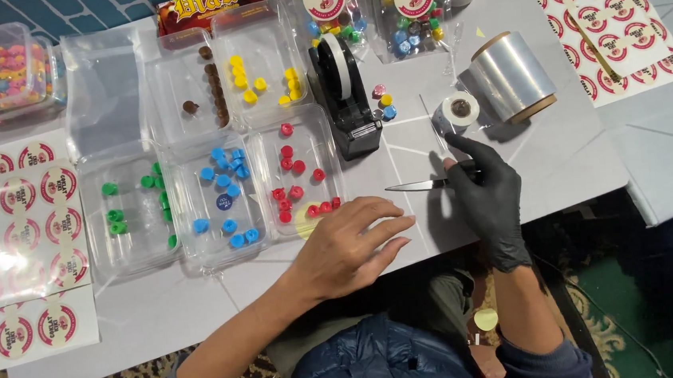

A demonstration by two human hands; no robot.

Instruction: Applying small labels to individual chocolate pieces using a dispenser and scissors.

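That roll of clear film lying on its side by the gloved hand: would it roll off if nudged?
Probably. The roll of clear film lies on its round side, so a push across it likely sends it rolling. Its glossy wrap looks slippery. The right hand holds scissors nearby.

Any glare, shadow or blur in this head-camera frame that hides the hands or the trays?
Head view: glare whitens the sticker sheet at left; the clear trays shine but their coloured pieces stay readable; soft shadow under the left hand; the right hand, gloved black, and the scissors look sharp; edges bend slightly.
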